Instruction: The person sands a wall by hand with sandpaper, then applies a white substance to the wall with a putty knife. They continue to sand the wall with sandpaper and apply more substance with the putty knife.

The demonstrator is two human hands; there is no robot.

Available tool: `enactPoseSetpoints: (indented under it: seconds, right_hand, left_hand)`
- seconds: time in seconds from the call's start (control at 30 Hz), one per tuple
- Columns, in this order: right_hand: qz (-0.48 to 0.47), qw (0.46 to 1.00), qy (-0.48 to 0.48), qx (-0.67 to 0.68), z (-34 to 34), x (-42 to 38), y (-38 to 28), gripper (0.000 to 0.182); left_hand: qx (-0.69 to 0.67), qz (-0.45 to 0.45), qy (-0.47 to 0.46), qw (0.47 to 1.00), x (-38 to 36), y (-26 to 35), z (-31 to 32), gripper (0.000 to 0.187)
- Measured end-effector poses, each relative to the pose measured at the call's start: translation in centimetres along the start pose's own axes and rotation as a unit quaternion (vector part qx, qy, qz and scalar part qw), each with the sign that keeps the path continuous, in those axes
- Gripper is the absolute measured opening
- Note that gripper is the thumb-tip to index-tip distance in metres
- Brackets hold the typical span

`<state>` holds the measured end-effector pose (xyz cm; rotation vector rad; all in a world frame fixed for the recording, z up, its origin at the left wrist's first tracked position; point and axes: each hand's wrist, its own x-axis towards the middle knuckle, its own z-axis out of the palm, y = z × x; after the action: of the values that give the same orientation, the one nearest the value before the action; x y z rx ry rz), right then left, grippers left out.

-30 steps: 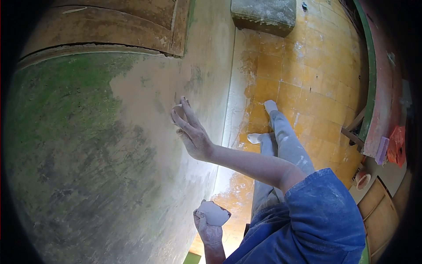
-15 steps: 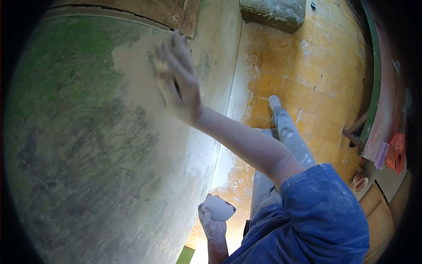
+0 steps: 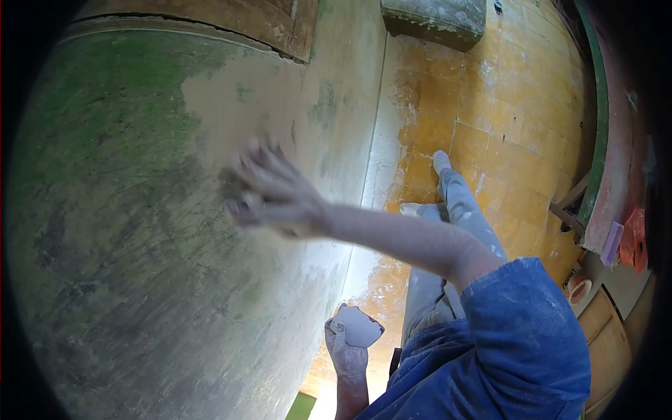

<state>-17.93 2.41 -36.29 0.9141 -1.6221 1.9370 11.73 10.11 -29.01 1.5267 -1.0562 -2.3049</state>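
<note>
My right hand is stretched out in front of the wall, smeared by motion. Its fingers seem bent around a small flat thing, too blurred to name. Beige putty coats the upper part of the wall, next to old green and dark grey paint. Lower down, my left hand grips a small flat board covered in pale putty, thumb on top. White residue coats the left fingers.
A wooden panel borders the wall at the top. On the yellow tiled floor stands a worn block. At right are a green-edged pink board, a purple block, a red plastic bag and a round container.
My right hand has swept down along the wall and slightly left, away from the wooden panel. My left hand with the putty board has shifted slightly right.
</note>
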Motion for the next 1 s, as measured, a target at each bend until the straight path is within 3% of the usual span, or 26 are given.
enactPoseSetpoints:
  seconds: [0.03,0.2,0.27,0.3,0.33,0.43,0.5,0.57,0.67,0.7,0.8,0.83,0.9,0.97,1.0]
  right_hand:
    - [-0.025,0.999,0.035,-0.023,0.0,2.0,1.3,0.047]
    - [0.12,0.988,0.094,0.017,-0.6,4.6,1.9,0.05]
    - [0.089,0.994,0.051,0.028,0.2,1.7,-0.8,0.048]
    - [0.07,0.996,-0.06,0.004,-0.2,-3.2,-3.4,0.05]
    - [0.048,0.995,-0.079,0.031,0.1,-6.3,-3.4,0.053]
    - [-0.031,0.992,-0.124,0.001,-1.6,-6.4,-0.6,0.057]
    - [-0.025,0.998,-0.061,-0.022,-1.9,-3.3,2.7,0.058]
    - [0.008,0.999,-0.05,-0.008,-2.2,-2.1,2.6,0.059]
    - [0.175,0.982,0.002,0.074,-1.8,-2.5,0.6,0.058]
    - [0.174,0.982,-0.002,0.075,-1.4,-3.4,-0.2,0.058]
    - [0.045,0.997,-0.069,0.01,0.3,-6.8,-1.5,0.066]
    - [0.044,0.997,-0.068,0.012,0.4,-6.6,-0.8,0.066]
    - [-0.067,0.991,-0.09,-0.076,0.1,-5.2,2.4,0.068]
    - [-0.052,0.994,-0.083,-0.055,-0.8,-3.9,3.8,0.067]
    - [0.021,0.997,-0.061,-0.032,-1.5,-2.0,3.2,0.066]
  left_hand:
    - [-0.005,0.002,-0.005,1.0,-0.1,0.0,0.0,0.033]
    - [-0.005,0.007,0.035,0.999,-0.1,-0.2,-0.1,0.035]
    - [0.034,0.005,0.048,0.998,-0.1,-0.1,0.3,0.043]
    - [0.036,0.008,0.046,0.998,0.0,-0.1,0.1,0.043]
    - [0.027,0.015,0.05,0.998,-0.1,-0.3,0.0,0.043]
    - [0.022,0.032,0.03,0.999,-0.2,-0.5,-0.5,0.043]
    - [0.024,0.037,0.008,0.999,-0.4,-0.6,-0.8,0.044]
    - [0.024,0.024,0.054,0.998,-0.5,-0.8,-0.8,0.044]
    - [0.002,0.012,0.047,0.999,-0.6,-0.9,-0.7,0.045]
    - [-0.002,0.013,0.048,0.999,-0.7,-1.1,-0.8,0.045]
    - [0.011,0.023,0.053,0.998,-0.3,-1.2,-1.4,0.044]
    - [0.016,0.033,0.057,0.998,-0.4,-1.3,-1.4,0.043]
    - [0.018,0.044,0.064,0.997,-0.6,-1.6,-1.8,0.043]
    - [-0.005,0.018,0.07,0.997,-0.6,-2.0,-2.3,0.042]
    - [-0.006,0.017,0.07,0.997,-0.7,-2.0,-2.3,0.042]
